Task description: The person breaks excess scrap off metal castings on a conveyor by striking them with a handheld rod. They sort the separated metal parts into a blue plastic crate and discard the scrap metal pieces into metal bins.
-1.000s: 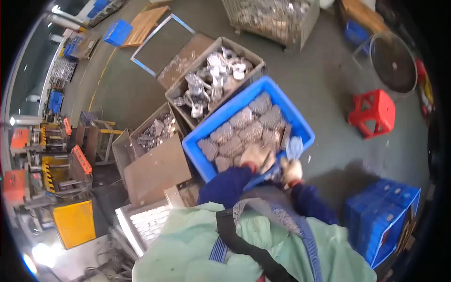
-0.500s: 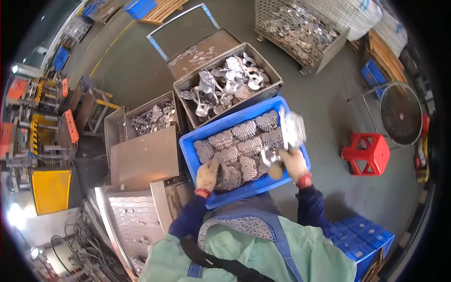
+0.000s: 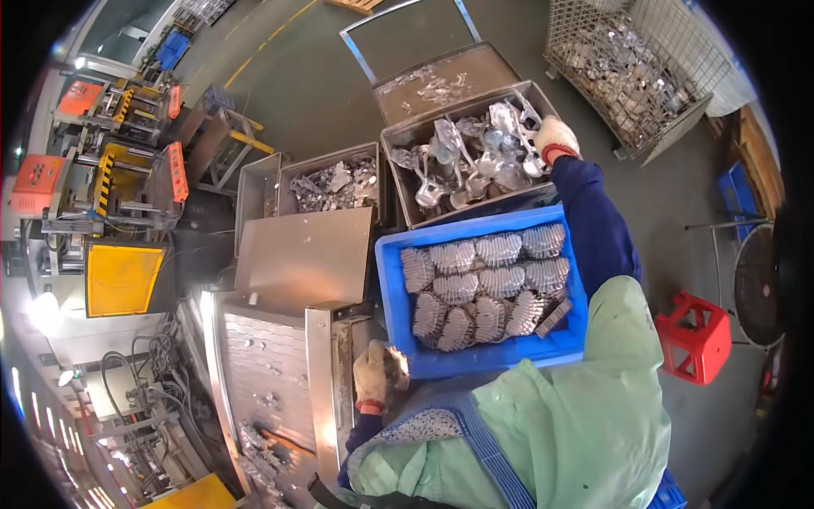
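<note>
My left hand (image 3: 370,373), in a whitish work glove, is closed at the near left corner of the blue crate (image 3: 393,297). It grips a finned metal casting (image 3: 397,365), seen partly edge-on. My right hand (image 3: 557,137), gloved too, reaches to the right end of a grey metal bin (image 3: 471,212). Its fingers are curled around the end of a shiny cast metal piece (image 3: 527,119), though the fingertips are partly hidden. Similar shiny cast pieces (image 3: 462,161) are heaped in that bin. Rows of finned metal castings (image 3: 458,288) fill much of the crate.
A smaller bin of metal scraps (image 3: 339,178) stands to the left, behind a metal plate (image 3: 301,254). Nearby is a slatted metal conveyor (image 3: 267,365). A wire cage of scrap (image 3: 627,76) stands far right, a red stool (image 3: 694,338) on the right.
My right hand has carried the shiny cast piece from above the crate forward to the metal bin. My left hand has moved out of the crate with a finned casting. The view has shifted.
</note>
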A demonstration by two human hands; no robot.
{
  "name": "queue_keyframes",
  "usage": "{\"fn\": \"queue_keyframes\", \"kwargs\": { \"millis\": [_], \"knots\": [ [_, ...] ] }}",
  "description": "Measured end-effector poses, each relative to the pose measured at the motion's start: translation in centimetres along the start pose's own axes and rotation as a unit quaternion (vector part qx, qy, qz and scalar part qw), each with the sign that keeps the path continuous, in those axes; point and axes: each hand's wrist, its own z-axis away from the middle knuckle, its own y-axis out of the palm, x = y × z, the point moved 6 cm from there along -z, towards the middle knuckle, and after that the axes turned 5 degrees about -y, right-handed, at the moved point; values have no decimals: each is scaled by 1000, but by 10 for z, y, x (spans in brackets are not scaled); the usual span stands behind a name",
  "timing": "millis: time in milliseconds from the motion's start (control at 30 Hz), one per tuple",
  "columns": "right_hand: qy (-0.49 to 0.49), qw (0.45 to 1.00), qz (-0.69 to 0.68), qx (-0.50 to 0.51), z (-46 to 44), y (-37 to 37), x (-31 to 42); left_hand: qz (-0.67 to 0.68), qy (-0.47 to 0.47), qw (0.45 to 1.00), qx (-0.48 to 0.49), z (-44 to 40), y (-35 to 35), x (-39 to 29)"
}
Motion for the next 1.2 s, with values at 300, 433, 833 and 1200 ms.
{"fn": "queue_keyframes", "kwargs": {
  "millis": [300, 433, 833, 1200],
  "knots": [
    [-241, 904, -344, 75, 323, 31, 101, 165, -102, 973, 122, 8, 46, -25],
    [-337, 816, -392, 259, 446, 23, 126, 226, -126, 949, 182, 9, 80, -34],
    [-350, 848, -358, 173, 466, 4, 73, 147, -122, 867, 460, 29, 138, -35],
    [326, 609, -714, 112, 426, 135, -30, 247, -93, 909, 324, 12, 96, 23]
  ]
}}
